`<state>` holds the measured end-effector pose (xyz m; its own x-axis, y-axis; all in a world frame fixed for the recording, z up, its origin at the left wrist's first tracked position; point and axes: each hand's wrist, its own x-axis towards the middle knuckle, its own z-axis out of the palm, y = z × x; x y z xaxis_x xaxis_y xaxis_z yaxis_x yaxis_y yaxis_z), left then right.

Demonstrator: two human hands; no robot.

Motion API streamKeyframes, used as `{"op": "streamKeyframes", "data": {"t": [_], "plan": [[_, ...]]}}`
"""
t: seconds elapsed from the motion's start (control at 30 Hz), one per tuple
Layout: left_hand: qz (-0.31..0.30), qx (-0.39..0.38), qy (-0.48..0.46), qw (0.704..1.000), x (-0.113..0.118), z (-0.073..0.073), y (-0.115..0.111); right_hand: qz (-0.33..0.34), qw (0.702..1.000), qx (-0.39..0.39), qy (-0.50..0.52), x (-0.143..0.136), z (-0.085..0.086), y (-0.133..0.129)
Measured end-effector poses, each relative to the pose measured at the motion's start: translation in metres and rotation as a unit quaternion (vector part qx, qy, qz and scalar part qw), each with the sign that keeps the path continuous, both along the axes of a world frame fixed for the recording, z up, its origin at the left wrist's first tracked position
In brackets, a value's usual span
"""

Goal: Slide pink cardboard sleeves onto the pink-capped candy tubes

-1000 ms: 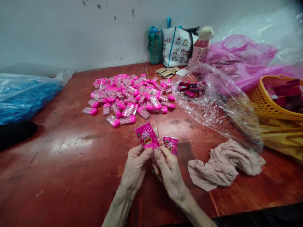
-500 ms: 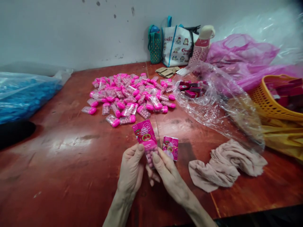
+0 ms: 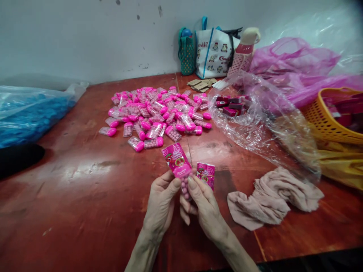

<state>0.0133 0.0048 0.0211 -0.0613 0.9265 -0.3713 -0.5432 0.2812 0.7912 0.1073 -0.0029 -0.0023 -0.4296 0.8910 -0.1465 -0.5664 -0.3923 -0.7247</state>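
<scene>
Above the tabletop [image 3: 85, 211], one transparent candy bottle [image 3: 185, 194] is held between the left hand [image 3: 161, 202] and the right hand [image 3: 206, 204], their fingers [image 3: 195, 189] pinching it from both sides. Its long axis is slanted: the end with the glossy pink printed sleeve [image 3: 176, 158] points forward and a little left, while the end with round candies [image 3: 184, 186] points back to the person. Flat sleeves [image 3: 206, 174] lie just beyond the right hand. Farther, pink-capped bottles [image 3: 154, 130] with candies inside form a heap. The perforated yellow basket [image 3: 320, 115] contains dark red packs [image 3: 351, 109]; a wrinkled beige cloth [image 3: 275, 200] is nearer.
</scene>
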Motion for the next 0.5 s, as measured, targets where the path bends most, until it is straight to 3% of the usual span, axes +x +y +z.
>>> {"op": "streamKeyframes", "data": {"t": [0.1, 0.17, 0.27, 0.37, 0.43, 0.5], "plan": [[-0.004, 0.012, 0.002, 1.0, -0.0014, 0.001, 0.0015, 0.018, 0.997, 0.031, -0.063, 0.0003, 0.0007, -0.0001], [-0.014, 0.013, -0.002, 1.0, -0.0019, 0.0007, 0.0023, -0.017, 0.98, 0.087, -0.177, 0.0014, 0.0, -0.0006], [-0.011, 0.005, -0.006, 1.0, -0.0014, -0.0003, 0.004, -0.085, 0.909, 0.195, -0.358, 0.0038, -0.0031, -0.0009], [-0.032, -0.006, -0.004, 0.999, -0.0014, -0.0023, 0.0054, -0.113, 0.862, 0.254, -0.425, 0.0059, -0.0066, -0.0008], [-0.056, -0.003, -0.004, 0.998, -0.0027, -0.004, 0.005, -0.114, 0.865, 0.25, -0.42, 0.0071, -0.007, -0.0008], [-0.075, 0.009, 0.0, 0.997, -0.0043, -0.0053, 0.0035, -0.084, 0.897, 0.213, -0.378, 0.008, -0.0054, -0.0009]]}}
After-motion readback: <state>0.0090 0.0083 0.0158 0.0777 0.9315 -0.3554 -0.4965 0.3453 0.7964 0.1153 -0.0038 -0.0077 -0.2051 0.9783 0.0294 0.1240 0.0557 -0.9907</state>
